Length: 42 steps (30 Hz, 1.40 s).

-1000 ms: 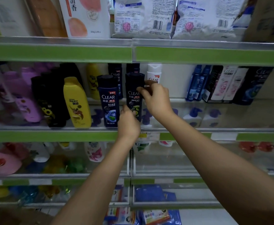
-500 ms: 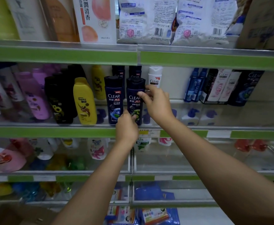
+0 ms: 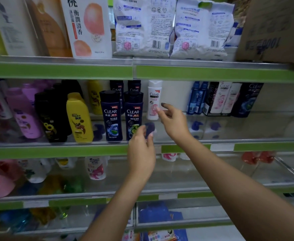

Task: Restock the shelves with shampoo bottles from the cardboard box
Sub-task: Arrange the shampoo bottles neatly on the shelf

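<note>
Standing upright at frame centre, the dark Clear bottle (image 3: pixel 133 117) is released; left hand (image 3: pixel 141 150) nearer, right hand (image 3: pixel 173 121) beside, both loosely open, empty.

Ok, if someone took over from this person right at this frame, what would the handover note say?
Left hand: empty, fingers loosely curled, in front of the shelf rail just below the right dark CLEAR bottle.
Right hand: empty, fingers relaxed, in the gap right of that bottle, in front of the white CLEAR bottle.
Things: right dark CLEAR bottle stands upright at the shelf front, beside the left dark CLEAR bottle. Cardboard box is out of view.
Done: this bottle is placed and not held.
Left: fetch more bottles; the shelf stretch to the right looks open.
</note>
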Available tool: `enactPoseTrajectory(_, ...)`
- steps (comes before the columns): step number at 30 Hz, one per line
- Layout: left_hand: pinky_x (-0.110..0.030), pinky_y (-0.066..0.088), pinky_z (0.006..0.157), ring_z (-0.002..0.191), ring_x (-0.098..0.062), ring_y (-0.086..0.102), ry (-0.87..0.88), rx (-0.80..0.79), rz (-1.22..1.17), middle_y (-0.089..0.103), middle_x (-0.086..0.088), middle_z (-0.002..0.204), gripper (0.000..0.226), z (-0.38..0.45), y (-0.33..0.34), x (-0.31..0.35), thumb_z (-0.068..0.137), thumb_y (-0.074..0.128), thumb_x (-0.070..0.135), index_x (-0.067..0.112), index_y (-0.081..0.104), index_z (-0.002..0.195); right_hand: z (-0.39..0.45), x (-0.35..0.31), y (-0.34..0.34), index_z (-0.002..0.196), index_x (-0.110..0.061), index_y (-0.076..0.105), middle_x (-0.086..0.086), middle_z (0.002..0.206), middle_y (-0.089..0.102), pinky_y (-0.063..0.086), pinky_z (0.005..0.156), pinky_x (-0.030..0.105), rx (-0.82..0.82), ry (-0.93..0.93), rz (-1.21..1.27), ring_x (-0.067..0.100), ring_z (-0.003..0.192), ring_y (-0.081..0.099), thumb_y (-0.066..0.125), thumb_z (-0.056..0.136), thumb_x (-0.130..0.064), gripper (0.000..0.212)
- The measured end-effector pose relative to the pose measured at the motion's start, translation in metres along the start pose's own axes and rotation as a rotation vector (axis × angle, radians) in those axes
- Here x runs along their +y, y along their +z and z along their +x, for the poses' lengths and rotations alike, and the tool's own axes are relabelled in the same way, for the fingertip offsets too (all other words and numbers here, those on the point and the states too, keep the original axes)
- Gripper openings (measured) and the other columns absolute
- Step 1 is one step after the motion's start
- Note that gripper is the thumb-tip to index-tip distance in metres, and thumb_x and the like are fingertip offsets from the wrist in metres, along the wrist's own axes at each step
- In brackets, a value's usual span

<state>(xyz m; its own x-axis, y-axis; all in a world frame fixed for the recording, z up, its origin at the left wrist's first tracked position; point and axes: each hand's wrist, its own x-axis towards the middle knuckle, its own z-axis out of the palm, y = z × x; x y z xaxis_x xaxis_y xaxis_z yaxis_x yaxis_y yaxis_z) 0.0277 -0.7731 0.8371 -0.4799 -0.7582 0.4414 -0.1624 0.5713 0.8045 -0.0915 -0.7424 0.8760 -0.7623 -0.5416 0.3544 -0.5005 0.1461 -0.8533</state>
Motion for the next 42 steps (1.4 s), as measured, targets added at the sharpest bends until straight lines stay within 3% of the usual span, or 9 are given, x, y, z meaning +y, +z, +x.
enactPoseTrajectory(5,-0.020,0.039,0.081,0.107,-0.018,0.058,-0.048,-0.074,-0.025,0.060,-0.007,0.119,0.034,0.030,0.041,0.005,0.097,0.046,0.017,0.007,0.048,0.129,0.029,0.025,-0.029,0.127,-0.012,0.059,0.010,0.106,0.071,0.052,0.092,0.042,0.084,0.068,-0.002,0.019,0.096,0.064,0.058,0.093,-0.039,0.043)
enactPoseTrajectory(10,-0.034,0.047,0.085,0.106,-0.027,0.058,-0.122,-0.133,0.041,0.060,-0.012,0.115,0.031,0.067,0.077,-0.014,0.096,0.045,0.016,0.004,0.046,0.125,0.079,0.038,-0.022,0.119,-0.010,0.063,0.004,0.093,0.065,0.046,0.078,0.028,0.088,0.102,0.084,0.013,0.080,0.059,0.066,0.090,-0.026,0.033)
enactPoseTrajectory(16,-0.041,0.042,0.100,0.123,-0.031,0.047,-0.337,-0.066,-0.002,0.044,-0.016,0.135,0.042,0.124,0.119,-0.029,0.093,0.044,0.009,0.004,0.034,0.134,0.139,0.049,0.007,0.131,-0.010,0.054,0.011,0.118,0.061,0.042,0.084,0.020,0.015,-0.009,0.085,0.015,0.097,0.057,0.064,0.091,-0.030,0.046)
enactPoseTrajectory(20,-0.047,0.043,0.101,0.126,-0.033,0.045,-0.426,0.009,-0.111,0.041,-0.017,0.140,0.050,0.158,0.130,-0.035,0.091,0.044,0.005,0.005,0.030,0.139,0.157,0.054,0.022,0.126,-0.007,0.056,0.003,0.105,0.060,0.046,0.084,0.023,0.004,-0.059,0.130,0.014,0.096,0.058,0.061,0.093,-0.030,0.041)
enactPoseTrajectory(26,-0.044,0.041,0.098,0.122,-0.038,0.045,-0.378,-0.046,-0.085,0.046,-0.020,0.132,0.039,0.171,0.136,-0.041,0.096,0.032,0.011,0.007,0.038,0.134,0.164,0.063,0.028,0.092,-0.020,0.065,0.005,0.089,0.068,0.055,0.086,0.045,0.010,-0.121,0.198,0.022,0.090,0.066,0.063,0.091,-0.024,0.004)
enactPoseTrajectory(29,-0.041,0.043,0.090,0.115,-0.036,0.049,-0.355,-0.060,-0.057,0.047,-0.020,0.126,0.033,0.169,0.135,-0.041,0.096,0.036,0.011,0.006,0.044,0.127,0.160,0.064,0.025,0.085,-0.026,0.064,0.006,0.090,0.070,0.055,0.085,0.051,-0.003,-0.135,0.212,0.026,0.093,0.068,0.062,0.089,-0.029,0.005)
enactPoseTrajectory(34,-0.035,0.046,0.082,0.106,-0.032,0.054,-0.333,-0.076,-0.091,0.050,-0.016,0.121,0.028,0.155,0.127,-0.036,0.096,0.037,0.015,0.008,0.047,0.122,0.145,0.063,0.016,0.099,-0.016,0.068,0.010,0.094,0.071,0.055,0.085,0.050,-0.020,-0.133,0.253,0.026,0.095,0.067,0.059,0.075,-0.052,0.045)
enactPoseTrajectory(39,-0.047,0.052,0.086,0.105,-0.032,0.055,-0.304,-0.149,-0.109,0.050,-0.013,0.120,0.032,0.127,0.111,-0.029,0.089,0.037,0.004,0.013,0.042,0.119,0.121,0.054,0.007,0.082,-0.033,0.066,-0.001,0.086,0.070,0.055,0.082,0.052,-0.030,-0.128,0.235,0.026,0.090,0.067,0.059,0.081,-0.038,0.009)
enactPoseTrajectory(42,-0.042,0.047,0.094,0.110,-0.030,0.053,-0.262,-0.160,-0.055,0.051,-0.013,0.123,0.033,0.111,0.100,-0.024,0.091,0.038,0.002,0.008,0.044,0.123,0.103,0.049,0.003,0.086,-0.025,0.067,0.000,0.088,0.071,0.055,0.081,0.052,-0.025,-0.126,0.197,0.025,0.090,0.068,0.057,0.083,-0.039,0.017)
